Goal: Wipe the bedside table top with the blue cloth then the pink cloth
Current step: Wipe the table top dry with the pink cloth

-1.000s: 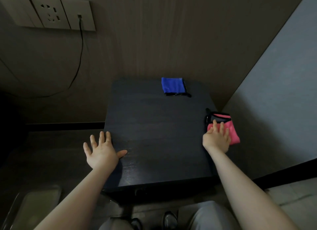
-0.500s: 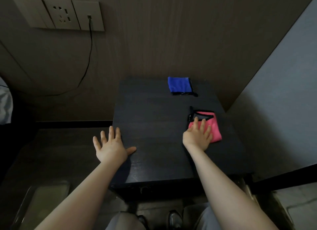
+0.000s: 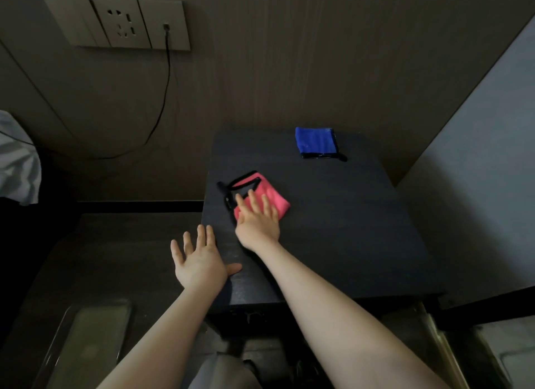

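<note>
The dark bedside table (image 3: 347, 229) fills the middle of the head view. A folded pink cloth with black trim (image 3: 272, 197) lies on its left part. My right hand (image 3: 256, 219) presses flat on the pink cloth with straight fingers. At the table's far edge a folded blue cloth (image 3: 315, 142) lies by itself. My left hand (image 3: 199, 261) rests flat with spread fingers at the table's left edge, its thumb on the top.
A wall socket panel (image 3: 121, 22) with a black cable (image 3: 165, 99) plugged in hangs at the upper left. A pale wall (image 3: 477, 157) borders the table's right side. White bedding (image 3: 14, 157) shows at the far left. A transparent tray (image 3: 86, 345) lies on the floor.
My right hand has slid the pink cloth leftward across the table top, from the right edge to the left part. My left hand stayed at the left edge. The blue cloth has not moved.
</note>
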